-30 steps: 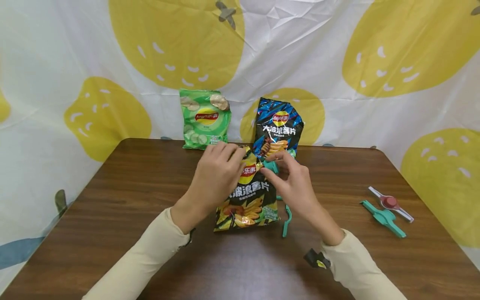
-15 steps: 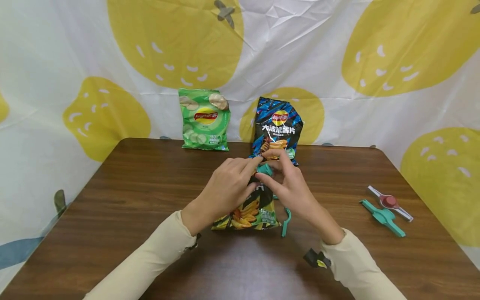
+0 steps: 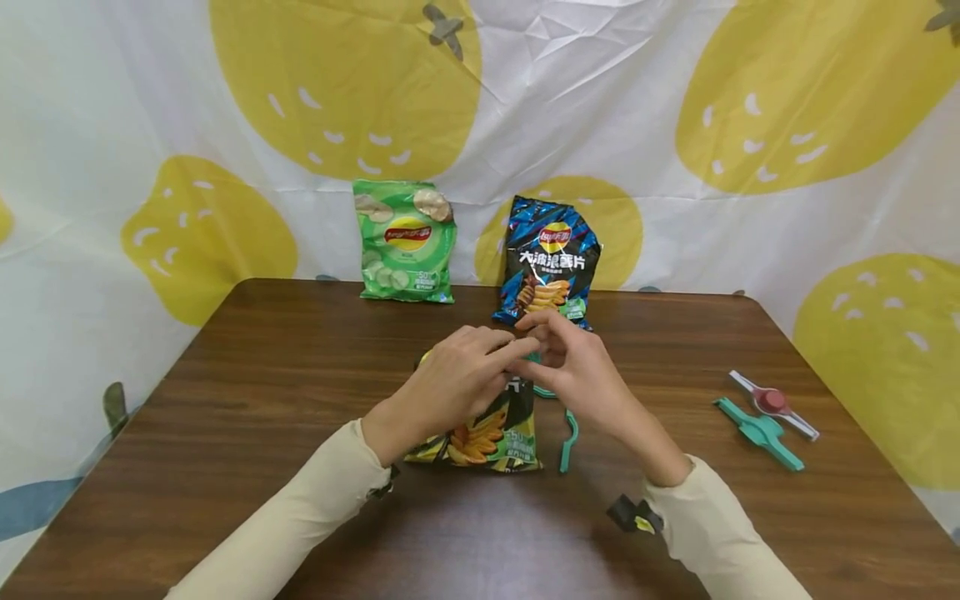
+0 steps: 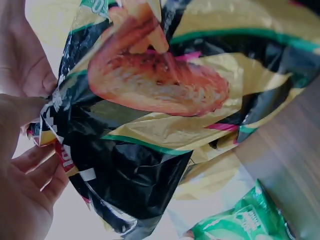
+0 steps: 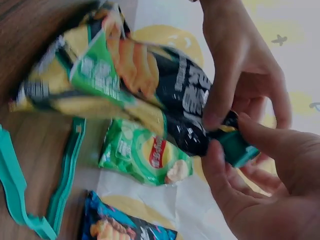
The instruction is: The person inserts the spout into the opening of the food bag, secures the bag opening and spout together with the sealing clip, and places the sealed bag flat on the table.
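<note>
Lemon-print cloth (image 3: 352,92) behind a brown wood-grain table (image 3: 262,375). At the clock's centre, gripped near its crumpled top in the left hand (image 3: 457,375): a black-and-gold chip bag (image 3: 480,440). Pinched in the right hand (image 3: 587,377), against that same top: a teal clip (image 5: 237,147), partly hidden. Outward from there, at 11 o'clock: a green chip bag (image 3: 407,246); at 1: a blue-and-black chip bag (image 3: 553,262); just before 4: a bent teal clip (image 5: 65,175); well out at 3: a flat teal clip (image 3: 761,431) near a red-and-white clip (image 3: 772,402).
</note>
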`<state>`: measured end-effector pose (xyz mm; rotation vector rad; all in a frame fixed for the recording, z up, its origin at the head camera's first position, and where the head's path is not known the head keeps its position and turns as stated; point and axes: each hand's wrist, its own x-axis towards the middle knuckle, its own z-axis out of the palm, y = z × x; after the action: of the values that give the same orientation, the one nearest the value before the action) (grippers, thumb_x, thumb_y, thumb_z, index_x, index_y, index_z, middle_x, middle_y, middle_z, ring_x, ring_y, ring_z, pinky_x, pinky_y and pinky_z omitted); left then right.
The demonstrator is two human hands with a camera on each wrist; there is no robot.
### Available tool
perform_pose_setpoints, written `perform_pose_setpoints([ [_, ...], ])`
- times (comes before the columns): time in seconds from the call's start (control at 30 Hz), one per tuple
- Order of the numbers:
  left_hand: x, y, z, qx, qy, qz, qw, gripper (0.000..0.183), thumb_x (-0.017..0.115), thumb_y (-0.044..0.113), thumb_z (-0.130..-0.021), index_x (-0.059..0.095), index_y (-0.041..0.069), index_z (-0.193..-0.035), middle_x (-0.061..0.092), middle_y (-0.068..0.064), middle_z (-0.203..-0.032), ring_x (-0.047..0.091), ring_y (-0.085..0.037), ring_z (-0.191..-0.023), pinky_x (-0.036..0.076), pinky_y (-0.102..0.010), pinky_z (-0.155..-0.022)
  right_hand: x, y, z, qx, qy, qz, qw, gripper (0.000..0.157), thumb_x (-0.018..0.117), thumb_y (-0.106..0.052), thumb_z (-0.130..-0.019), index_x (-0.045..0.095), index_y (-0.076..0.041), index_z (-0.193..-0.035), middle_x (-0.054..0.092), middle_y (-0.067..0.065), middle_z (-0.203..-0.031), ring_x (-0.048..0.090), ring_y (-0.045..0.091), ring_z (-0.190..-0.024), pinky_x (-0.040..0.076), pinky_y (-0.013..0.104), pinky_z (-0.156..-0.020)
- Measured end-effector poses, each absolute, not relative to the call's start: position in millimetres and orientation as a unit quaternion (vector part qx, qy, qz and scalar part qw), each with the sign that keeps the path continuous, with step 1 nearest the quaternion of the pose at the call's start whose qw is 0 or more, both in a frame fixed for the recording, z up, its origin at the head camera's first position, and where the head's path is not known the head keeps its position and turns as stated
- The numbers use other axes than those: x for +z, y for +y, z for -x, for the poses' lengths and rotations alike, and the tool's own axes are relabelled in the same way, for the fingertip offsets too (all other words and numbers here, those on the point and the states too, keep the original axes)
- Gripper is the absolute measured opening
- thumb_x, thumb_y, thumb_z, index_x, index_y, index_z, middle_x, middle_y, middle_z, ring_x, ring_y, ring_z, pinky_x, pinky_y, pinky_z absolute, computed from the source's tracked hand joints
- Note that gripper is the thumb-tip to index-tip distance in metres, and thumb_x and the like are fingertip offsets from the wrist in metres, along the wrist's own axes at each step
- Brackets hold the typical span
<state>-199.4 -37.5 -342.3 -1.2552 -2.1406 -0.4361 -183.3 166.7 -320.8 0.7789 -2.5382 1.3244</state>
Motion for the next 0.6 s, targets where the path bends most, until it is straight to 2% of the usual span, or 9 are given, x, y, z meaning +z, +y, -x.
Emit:
perform_pose_setpoints([
  [0.13, -344.0, -39.8, 203.6, -0.167, -0.803, 0.489, 0.296, 0.044, 0.067, 0.005, -0.088, 0.064, 0.013, -0.132, 0.069, -0.005, -0.108, 0.064, -0.019, -0.095, 0.05, -0.034, -0.083, -316.8, 182.2, 181.7, 0.424, -0.862, -0.27, 0.069, 0.039, 0.071, -0.022, -0.094, 0.055, -0.012, -0.128, 0.069, 0.002, -0.104, 0.07, 0.015, -0.095, 0.056, 0.032, -0.084],
  [0.2, -343.9, -40.5, 205.4, -0.177, -0.805, 0.489, 0.285, 0.043, 0.068, 0.005, -0.089, 0.064, 0.012, -0.131, 0.07, -0.005, -0.109, 0.064, -0.019, -0.095, 0.05, -0.035, -0.083, -318.4, 196.4, 180.6, 0.397, -0.872, -0.278, 0.074, 0.031, 0.066, -0.017, -0.097, 0.057, -0.012, -0.126, 0.069, 0.002, -0.105, 0.069, 0.016, -0.095, 0.056, 0.035, -0.084],
  [0.27, -342.9, -42.3, 207.0, -0.191, -0.808, 0.486, 0.272, 0.043, 0.07, 0.005, -0.089, 0.063, 0.012, -0.131, 0.07, -0.005, -0.111, 0.065, -0.019, -0.097, 0.05, -0.036, -0.086, -324.8, 211.7, 180.2, 0.339, -0.889, -0.297, 0.078, 0.025, 0.062, -0.006, -0.098, 0.06, -0.009, -0.123, 0.069, 0.003, -0.106, 0.068, 0.019, -0.098, 0.055, 0.039, -0.086],
  [0.3, -342.3, -43.4, 207.8, -0.198, -0.81, 0.484, 0.265, 0.043, 0.07, 0.006, -0.089, 0.062, 0.013, -0.131, 0.07, -0.004, -0.112, 0.065, -0.019, -0.098, 0.05, -0.037, -0.087, -329.5, 218.4, 180.2, 0.303, -0.896, -0.316, 0.074, 0.026, 0.059, 0.001, -0.097, 0.062, -0.007, -0.121, 0.069, 0.005, -0.109, 0.066, 0.022, -0.102, 0.054, 0.041, -0.089],
  [0.37, -341.2, -45.9, 209.0, -0.209, -0.813, 0.481, 0.252, 0.043, 0.072, 0.006, -0.089, 0.062, 0.013, -0.13, 0.07, -0.004, -0.114, 0.065, -0.019, -0.1, 0.05, -0.038, -0.089, -341.9, 228.8, 180.0, 0.231, -0.904, -0.358, 0.046, 0.038, 0.053, 0.017, -0.089, 0.064, -0.001, -0.121, 0.066, 0.012, -0.119, 0.061, 0.032, -0.114, 0.049, 0.049, -0.096],
  [0.43, -340.5, -47.9, 210.3, -0.218, -0.814, 0.481, 0.242, 0.042, 0.072, 0.007, -0.09, 0.061, 0.014, -0.13, 0.07, -0.003, -0.115, 0.064, -0.018, -0.101, 0.049, -0.039, -0.091, -355.4, 234.6, 179.2, 0.172, -0.903, -0.394, 0.006, 0.049, 0.048, 0.024, -0.081, 0.065, 0.002, -0.122, 0.062, 0.018, -0.128, 0.052, 0.04, -0.124, 0.043, 0.056, -0.101],
  [0.53, -340.1, -49.1, 212.0, -0.228, -0.813, 0.482, 0.234, 0.041, 0.072, 0.006, -0.09, 0.061, 0.014, -0.129, 0.07, -0.002, -0.115, 0.064, -0.018, -0.1, 0.049, -0.039, -0.091, -370.7, 237.9, 178.3, 0.12, -0.9, -0.418, -0.027, 0.049, 0.05, 0.023, -0.08, 0.065, 0.003, -0.122, 0.061, 0.018, -0.126, 0.052, 0.041, -0.121, 0.043, 0.058, -0.099],
  [0.6, -339.9, -49.0, 213.1, -0.235, -0.812, 0.482, 0.23, 0.04, 0.071, 0.006, -0.091, 0.061, 0.014, -0.129, 0.07, 0.0, -0.114, 0.063, -0.017, -0.097, 0.049, -0.038, -0.09, -376.4, 240.5, 178.2, 0.101, -0.903, -0.417, -0.017, 0.037, 0.061, 0.019, -0.082, 0.068, -0.002, -0.113, 0.064, 0.011, -0.112, 0.058, 0.032, -0.107, 0.047, 0.051, -0.092],
])
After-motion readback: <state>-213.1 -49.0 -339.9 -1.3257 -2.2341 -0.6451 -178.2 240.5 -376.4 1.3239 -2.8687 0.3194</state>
